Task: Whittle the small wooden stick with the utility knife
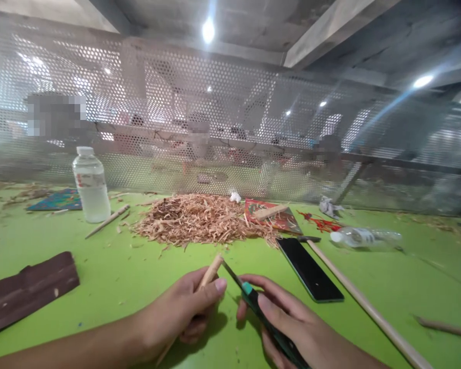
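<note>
Head view shows the left hand [192, 302] closed round a slim, pale wooden stick [211, 272], its blunt tip above the smooth green table [138, 277], while the right hand [288, 312] grips a dark-handled knife [258, 303] whose narrow blade meets or nearly meets that tip. Shaving seems well along, judging by the heap of dry, curled wood shavings [200, 220] beyond, though blur hides how much remains rough.

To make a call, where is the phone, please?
In the head view, the phone lies right of centre, between the right hand and the wooden handle.
</note>
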{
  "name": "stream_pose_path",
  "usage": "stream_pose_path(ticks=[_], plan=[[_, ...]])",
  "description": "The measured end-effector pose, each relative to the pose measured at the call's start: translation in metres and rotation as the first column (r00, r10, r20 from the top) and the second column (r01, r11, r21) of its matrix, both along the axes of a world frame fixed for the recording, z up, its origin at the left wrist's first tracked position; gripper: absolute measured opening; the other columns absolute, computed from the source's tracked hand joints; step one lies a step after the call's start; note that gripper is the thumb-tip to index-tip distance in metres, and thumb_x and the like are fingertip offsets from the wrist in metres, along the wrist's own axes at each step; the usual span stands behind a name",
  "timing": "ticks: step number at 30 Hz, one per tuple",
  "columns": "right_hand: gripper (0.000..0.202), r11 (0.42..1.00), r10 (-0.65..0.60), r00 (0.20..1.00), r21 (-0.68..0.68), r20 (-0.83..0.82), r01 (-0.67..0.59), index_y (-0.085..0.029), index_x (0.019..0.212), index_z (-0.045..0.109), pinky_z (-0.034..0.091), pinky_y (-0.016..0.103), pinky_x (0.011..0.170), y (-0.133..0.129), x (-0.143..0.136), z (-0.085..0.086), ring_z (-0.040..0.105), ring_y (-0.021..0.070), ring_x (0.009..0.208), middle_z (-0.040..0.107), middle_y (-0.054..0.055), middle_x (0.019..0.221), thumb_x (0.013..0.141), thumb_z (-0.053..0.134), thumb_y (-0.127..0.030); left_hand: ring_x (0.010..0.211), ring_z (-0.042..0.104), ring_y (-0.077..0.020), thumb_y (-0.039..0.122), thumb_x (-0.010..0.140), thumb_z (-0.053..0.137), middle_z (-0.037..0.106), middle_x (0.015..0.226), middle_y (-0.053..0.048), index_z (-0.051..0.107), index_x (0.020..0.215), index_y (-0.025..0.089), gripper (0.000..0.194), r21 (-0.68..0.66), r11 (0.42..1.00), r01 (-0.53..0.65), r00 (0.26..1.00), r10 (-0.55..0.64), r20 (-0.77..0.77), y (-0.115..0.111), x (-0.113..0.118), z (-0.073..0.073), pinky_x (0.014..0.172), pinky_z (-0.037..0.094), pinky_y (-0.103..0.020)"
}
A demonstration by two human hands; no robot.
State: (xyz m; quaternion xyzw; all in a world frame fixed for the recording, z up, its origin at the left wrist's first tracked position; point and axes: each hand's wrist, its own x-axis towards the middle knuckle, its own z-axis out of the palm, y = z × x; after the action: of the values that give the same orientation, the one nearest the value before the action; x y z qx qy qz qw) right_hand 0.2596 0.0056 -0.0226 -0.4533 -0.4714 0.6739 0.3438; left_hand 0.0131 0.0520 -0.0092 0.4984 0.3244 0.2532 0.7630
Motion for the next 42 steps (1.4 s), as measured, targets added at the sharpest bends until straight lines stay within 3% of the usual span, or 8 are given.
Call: stream_pose_path(ticks=[4, 10, 18, 24, 27, 31, 36, 42], plan=[[0.072, 1.000, 0.002, 1.000, 0.019, -0.028, -0.001, -0.029, 0.146, 0.058, 0.033, 0.015, 0.041, -0.006, -0.005, 0.002, 0.045, 0.0020, 0.048, 0.069, 0.006, 0.109, 0.091, 0.077, -0.072, 0.040, 0.023, -0.0032, 0.071, 0.087, 0.077, 0.036, 0.053, 0.015, 0.040, 0.084, 0.027, 0.058, -0.001, 1.000, -0.024, 1.000, 0.024, -0.020, -0.001, 0.002, 0.002, 0.037, 0.021, -0.017], [0.071, 0.994, -0.089, 0.996, 0.056, -0.018, 0.090, -0.021, 0.147, 0.055, 0.037, 0.016, 0.047, -0.010, -0.002, 0.014, 0.046, 0.0044, 0.053, 0.059, -0.003, 0.084, 0.093, 0.083, -0.059, 0.040, 0.021, -0.0027, 0.060, 0.082, 0.089, 0.033, 0.051, 0.016, 0.034, 0.077, 0.027, 0.064, -0.033, 0.999, -0.020, 1.000, 0.020, -0.018, -0.004, 0.002, 0.006, 0.037, 0.020, -0.015], [0.046, 0.984, 0.073, 0.997, 0.161, -0.015, -0.070, -0.018, 0.118, 0.071, 0.040, 0.019, 0.049, -0.015, -0.004, 0.023, 0.051, 0.0063, 0.053, 0.056, -0.003, 0.078, 0.106, 0.064, -0.061, 0.047, 0.023, -0.0038, 0.066, 0.093, 0.075, 0.037, 0.063, 0.012, 0.043, 0.083, 0.025, 0.053, -0.096, 0.995, 0.019, 0.996, -0.011, 0.090, -0.012, 0.000, 0.005, 0.041, 0.021, -0.016], [0.059, 0.986, 0.010, 0.998, 0.167, 0.060, -0.020, -0.019, 0.143, 0.063, 0.031, 0.020, 0.050, -0.022, -0.002, 0.025, 0.038, 0.0075, 0.056, 0.047, -0.006, 0.073, 0.104, 0.066, -0.064, 0.052, 0.029, -0.0071, 0.069, 0.091, 0.075, 0.042, 0.071, 0.010, 0.055, 0.099, 0.026, 0.048, -0.140, 0.990, 0.010, 0.996, 0.002, 0.087, -0.035, 0.001, 0.013, 0.046, 0.026, -0.017], [0.067, 0.985, -0.019, 0.990, 0.174, 0.142, -0.006, -0.019, 0.147, 0.060, 0.029, 0.021, 0.051, -0.025, -0.002, 0.030, 0.037, 0.0085, 0.059, 0.048, -0.004, 0.076, 0.102, 0.068, -0.067, 0.047, 0.027, -0.0074, 0.072, 0.097, 0.063, 0.043, 0.065, 0.010, 0.056, 0.089, 0.025, 0.048, -0.176, 0.984, 0.013, 0.997, 0.001, 0.083, -0.041, 0.003, 0.017, 0.042, 0.025, -0.018], [0.071, 0.988, 0.015, 0.986, 0.152, 0.169, -0.041, -0.017, 0.149, 0.057, 0.035, 0.022, 0.053, -0.027, -0.002, 0.031, 0.043, 0.0100, 0.058, 0.053, -0.004, 0.074, 0.102, 0.064, -0.069, 0.036, 0.028, -0.0076, 0.072, 0.104, 0.039, 0.039, 0.050, 0.008, 0.054, 0.070, 0.023, 0.061, -0.183, 0.978, 0.098, 0.995, -0.093, 0.031, -0.039, 0.003, 0.017, 0.037, 0.026, -0.019], [0.063, 0.984, 0.038, 0.985, 0.167, 0.166, -0.066, -0.017, 0.143, 0.060, 0.039, 0.023, 0.051, -0.027, -0.004, 0.030, 0.049, 0.0101, 0.054, 0.058, -0.002, 0.074, 0.105, 0.061, -0.067, 0.035, 0.029, -0.0072, 0.071, 0.101, 0.046, 0.043, 0.052, 0.008, 0.059, 0.074, 0.022, 0.057, -0.282, 0.956, 0.081, 0.991, -0.045, 0.130, -0.031, 0.002, 0.008, 0.038, 0.031, -0.019], [0.061, 0.988, 0.044, 0.985, 0.138, 0.165, -0.067, -0.017, 0.142, 0.059, 0.040, 0.022, 0.051, -0.027, -0.004, 0.028, 0.049, 0.0095, 0.054, 0.057, -0.003, 0.075, 0.105, 0.062, -0.066, 0.035, 0.023, -0.0073, 0.076, 0.100, 0.036, 0.040, 0.047, 0.006, 0.062, 0.073, 0.020, 0.067, -0.302, 0.943, 0.142, 0.987, -0.113, 0.111, -0.026, -0.001, 0.006, 0.039, 0.028, -0.020]])
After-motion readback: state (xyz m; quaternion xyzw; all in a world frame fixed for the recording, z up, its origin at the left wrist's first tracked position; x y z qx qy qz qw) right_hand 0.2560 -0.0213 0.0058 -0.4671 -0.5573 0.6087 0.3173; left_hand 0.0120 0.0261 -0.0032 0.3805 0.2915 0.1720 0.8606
